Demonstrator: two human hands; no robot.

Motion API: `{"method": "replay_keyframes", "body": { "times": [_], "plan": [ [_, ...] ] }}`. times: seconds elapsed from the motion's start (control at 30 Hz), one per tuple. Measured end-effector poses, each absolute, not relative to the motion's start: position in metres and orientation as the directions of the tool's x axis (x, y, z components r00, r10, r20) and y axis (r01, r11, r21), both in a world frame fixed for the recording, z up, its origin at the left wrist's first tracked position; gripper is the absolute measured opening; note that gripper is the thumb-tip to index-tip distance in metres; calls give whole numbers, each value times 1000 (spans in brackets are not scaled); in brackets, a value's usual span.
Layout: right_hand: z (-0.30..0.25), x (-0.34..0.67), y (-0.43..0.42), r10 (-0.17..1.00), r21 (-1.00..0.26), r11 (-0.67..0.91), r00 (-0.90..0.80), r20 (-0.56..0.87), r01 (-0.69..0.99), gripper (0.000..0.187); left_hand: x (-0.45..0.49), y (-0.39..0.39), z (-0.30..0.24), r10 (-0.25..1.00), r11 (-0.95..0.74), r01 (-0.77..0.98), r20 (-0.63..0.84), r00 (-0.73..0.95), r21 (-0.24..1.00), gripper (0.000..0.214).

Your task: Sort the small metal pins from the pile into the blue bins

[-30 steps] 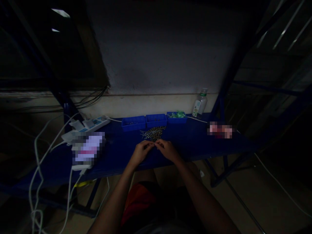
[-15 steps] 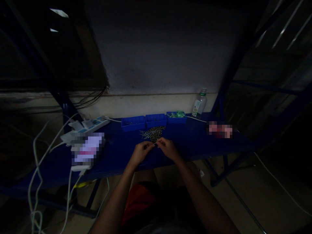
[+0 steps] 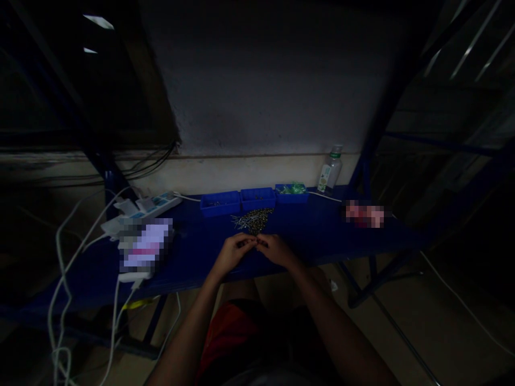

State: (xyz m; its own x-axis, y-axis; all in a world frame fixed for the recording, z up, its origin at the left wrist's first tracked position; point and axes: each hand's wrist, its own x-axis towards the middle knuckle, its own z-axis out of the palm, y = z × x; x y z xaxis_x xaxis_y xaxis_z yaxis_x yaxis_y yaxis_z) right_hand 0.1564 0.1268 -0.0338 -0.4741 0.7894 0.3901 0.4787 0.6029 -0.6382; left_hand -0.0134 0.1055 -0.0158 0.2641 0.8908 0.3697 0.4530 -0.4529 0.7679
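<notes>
My left hand [image 3: 234, 253] and my right hand [image 3: 277, 250] meet fingertip to fingertip over the blue bench [image 3: 193, 252], just in front of a heap of small metal parts [image 3: 252, 219]. Both hands have their fingers pinched together. What they pinch is too small and dark to name. The heap lies a little beyond my fingertips, in front of the middle blue bin [image 3: 258, 198].
Three blue bins stand in a row at the back, the left bin [image 3: 220, 203] and the right bin [image 3: 292, 193] with green pieces. A plastic bottle [image 3: 330, 170] stands by the wall. A white power strip [image 3: 155, 204] and white cables [image 3: 64, 268] lie at left.
My right hand has drawn slightly nearer and lower, so the fingertips of both hands now touch. The heap and bins have not moved.
</notes>
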Motion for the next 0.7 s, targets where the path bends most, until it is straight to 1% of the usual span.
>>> {"method": "replay_keyframes", "body": {
  "times": [0.07, 0.17, 0.3, 0.4, 0.5, 0.6, 0.7],
  "plan": [
    [-33, 156, 126, 796, -647, 593, -470, 382, 479, 15, -13, 104, -15, 889, -457, 452, 381, 255, 766, 28],
    [-33, 156, 127, 800, -689, 581, -457, 388, 433, 15, -14, 105, -15, 902, -431, 455, 382, 200, 779, 28],
    [-34, 157, 130, 832, -750, 543, -361, 421, 378, 15, -16, 110, -19, 927, -366, 486, 359, 111, 794, 27],
    [-34, 158, 131, 847, -769, 526, -305, 435, 364, 16, -16, 113, -22, 924, -380, 530, 334, 185, 758, 22],
    [-32, 159, 129, 838, -765, 538, -323, 441, 353, 16, -14, 114, -23, 919, -395, 565, 297, 261, 725, 21],
    [-30, 158, 128, 839, -762, 536, -329, 434, 363, 17, -14, 113, -22, 923, -384, 574, 286, 257, 723, 20],
    [-31, 158, 128, 844, -763, 530, -322, 429, 370, 16, -15, 112, -20, 924, -381, 553, 317, 213, 741, 20]
  ]
}}
